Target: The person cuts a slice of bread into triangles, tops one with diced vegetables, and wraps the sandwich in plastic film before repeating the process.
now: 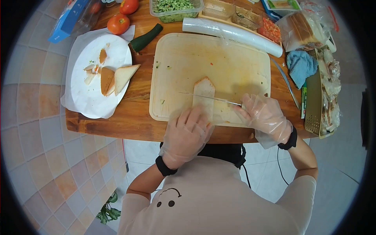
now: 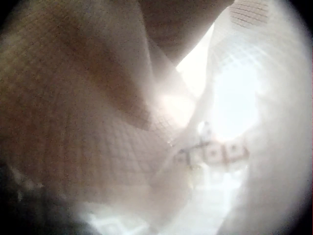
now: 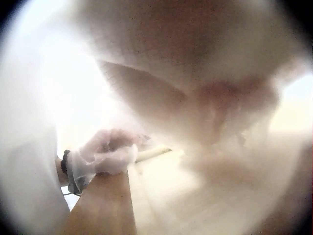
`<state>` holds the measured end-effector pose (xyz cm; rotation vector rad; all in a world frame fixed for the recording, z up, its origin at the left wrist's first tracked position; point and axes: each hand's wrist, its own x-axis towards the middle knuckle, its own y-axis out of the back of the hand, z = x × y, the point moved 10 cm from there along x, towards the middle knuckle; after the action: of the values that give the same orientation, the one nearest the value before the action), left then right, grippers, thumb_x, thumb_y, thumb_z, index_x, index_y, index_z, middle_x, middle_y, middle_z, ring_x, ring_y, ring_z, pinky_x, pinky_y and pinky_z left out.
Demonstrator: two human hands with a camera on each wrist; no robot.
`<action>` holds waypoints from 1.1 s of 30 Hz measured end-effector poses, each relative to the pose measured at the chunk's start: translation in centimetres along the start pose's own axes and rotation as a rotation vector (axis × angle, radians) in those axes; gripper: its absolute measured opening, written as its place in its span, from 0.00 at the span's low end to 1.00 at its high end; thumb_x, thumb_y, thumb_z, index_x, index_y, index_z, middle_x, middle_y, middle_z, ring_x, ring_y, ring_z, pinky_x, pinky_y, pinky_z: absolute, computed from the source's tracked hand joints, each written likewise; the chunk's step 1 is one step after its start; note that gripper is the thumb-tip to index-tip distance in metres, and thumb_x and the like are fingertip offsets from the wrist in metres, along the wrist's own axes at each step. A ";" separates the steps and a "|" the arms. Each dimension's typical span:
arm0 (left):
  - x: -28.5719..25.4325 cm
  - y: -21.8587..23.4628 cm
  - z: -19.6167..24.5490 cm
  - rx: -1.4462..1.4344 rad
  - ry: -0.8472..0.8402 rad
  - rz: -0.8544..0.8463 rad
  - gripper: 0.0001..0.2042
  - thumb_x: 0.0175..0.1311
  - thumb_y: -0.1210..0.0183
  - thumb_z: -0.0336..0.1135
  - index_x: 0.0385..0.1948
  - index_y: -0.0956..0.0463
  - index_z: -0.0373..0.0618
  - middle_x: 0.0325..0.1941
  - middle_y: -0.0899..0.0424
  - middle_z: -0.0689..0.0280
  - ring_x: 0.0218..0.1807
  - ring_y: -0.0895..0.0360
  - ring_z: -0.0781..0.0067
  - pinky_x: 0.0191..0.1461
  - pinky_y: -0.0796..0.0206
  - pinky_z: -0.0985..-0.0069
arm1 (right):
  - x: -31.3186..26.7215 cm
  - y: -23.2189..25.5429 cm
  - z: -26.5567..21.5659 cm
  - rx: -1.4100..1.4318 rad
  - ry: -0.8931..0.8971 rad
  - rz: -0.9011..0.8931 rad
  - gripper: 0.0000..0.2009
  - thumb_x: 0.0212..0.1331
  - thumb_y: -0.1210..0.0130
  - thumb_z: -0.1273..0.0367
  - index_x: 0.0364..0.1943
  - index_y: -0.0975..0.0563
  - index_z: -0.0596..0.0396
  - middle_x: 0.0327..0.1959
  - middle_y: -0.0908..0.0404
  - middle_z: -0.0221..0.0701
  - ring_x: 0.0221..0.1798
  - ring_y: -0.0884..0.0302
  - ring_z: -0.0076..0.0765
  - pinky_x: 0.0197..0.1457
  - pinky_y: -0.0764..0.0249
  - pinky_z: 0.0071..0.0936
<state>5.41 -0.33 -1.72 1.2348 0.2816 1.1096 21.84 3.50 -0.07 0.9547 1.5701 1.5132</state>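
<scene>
A bread piece (image 1: 204,91) with a pointed, browned far end lies near the front edge of the cutting board (image 1: 235,55). The gloved left hand (image 1: 186,135) rests at its near end, fingers forward; in the right wrist view that left hand (image 3: 110,149) is beside the bread (image 3: 154,152). The gloved right hand (image 1: 266,117) grips a knife (image 1: 211,98) by its handle, the thin blade lying across the bread, pointing left. The left wrist view is filled by blurred glove film.
Left of the board, a paper-lined plate (image 1: 111,49) holds bread pieces. Behind are a zucchini piece (image 1: 145,38), tomatoes (image 1: 118,24), a film roll (image 1: 231,35) and a tub of chopped greens (image 1: 176,9). At right: a blue cloth (image 1: 301,66), a metal utensil (image 1: 286,80) and a basket (image 1: 313,105).
</scene>
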 end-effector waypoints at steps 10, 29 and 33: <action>0.1 0.0 0.0 -0.003 0.008 -0.021 0.19 0.58 0.29 0.39 0.49 0.23 0.49 0.61 0.22 0.62 0.57 0.23 0.55 0.58 0.30 0.57 | 0.0 -0.3 0.2 0.014 -0.009 -0.042 0.19 0.70 0.43 0.52 0.29 0.25 0.50 0.18 0.22 0.35 0.23 0.18 0.45 0.22 0.24 0.40; 0.5 -0.4 0.2 0.022 0.002 -0.040 0.19 0.57 0.30 0.35 0.50 0.24 0.51 0.61 0.20 0.65 0.57 0.22 0.59 0.56 0.30 0.62 | 0.0 -0.8 1.0 0.114 0.064 -0.038 0.15 0.73 0.47 0.56 0.35 0.24 0.52 0.23 0.18 0.38 0.28 0.16 0.47 0.27 0.22 0.42; 0.6 -0.2 0.2 0.015 -0.009 -0.030 0.19 0.57 0.30 0.36 0.50 0.23 0.51 0.61 0.19 0.64 0.56 0.21 0.58 0.55 0.29 0.61 | -3.5 -1.2 4.1 -0.028 -0.050 -0.125 0.17 0.72 0.46 0.53 0.34 0.23 0.52 0.21 0.18 0.36 0.25 0.16 0.45 0.25 0.21 0.42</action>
<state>5.97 0.05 -1.56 1.2444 0.3010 1.0780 27.07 2.17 -1.31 0.8553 1.5402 1.4108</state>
